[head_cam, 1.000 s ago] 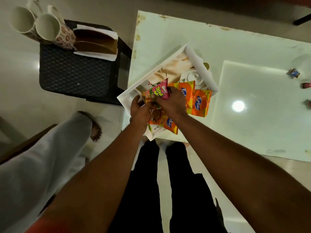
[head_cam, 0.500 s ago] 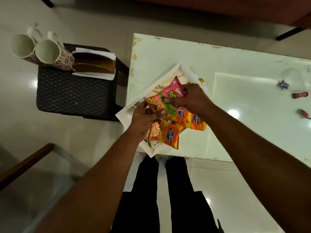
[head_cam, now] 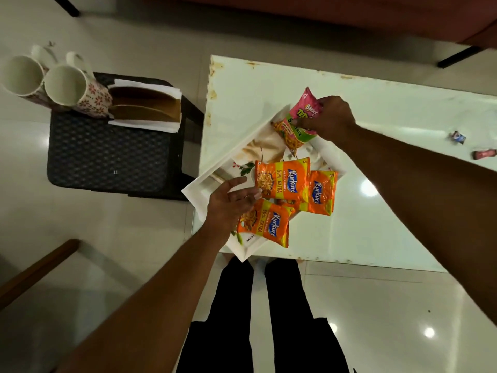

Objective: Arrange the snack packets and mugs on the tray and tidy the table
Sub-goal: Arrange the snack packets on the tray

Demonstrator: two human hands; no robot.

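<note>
— Pale floor tiles surrounded a white table (head_cam: 376, 103), seen from above. What lay on it?

— A white tray (head_cam: 199, 192) sat askew at the table's near left corner, with one corner overhanging the near edge. Three snack packets lay on it. The middle orange packet (head_cam: 282, 181) was near the tray's centre. The right orange packet (head_cam: 320, 192) was tucked partly beneath it and reached over the tray's right rim. The near orange packet (head_cam: 266, 224) lay at the tray's near end.

— How were the hands disposed?

— The right hand (head_cam: 333, 118) gripped a pink packet (head_cam: 301, 117) by its right side, fingers curled round it, above the tray's far corner. The left hand (head_cam: 228, 203) was over the tray's near left part, fingers loosely spread and holding nothing. Its fingertips lay at the left edge of the middle orange packet; whether they touched it could not be determined.

— Where were the mugs?

— Off the tray. The left mug (head_cam: 21, 76) and the right mug (head_cam: 72, 87) stood side by side at the far left corner of a dark woven stool (head_cam: 107, 152), left of the table. The right mug was just beside a napkin holder (head_cam: 145, 106). Two small wrappers, one bluish (head_cam: 458, 137) and one reddish (head_cam: 484, 154), lay at the table's right end, well apart from the tray.
</note>
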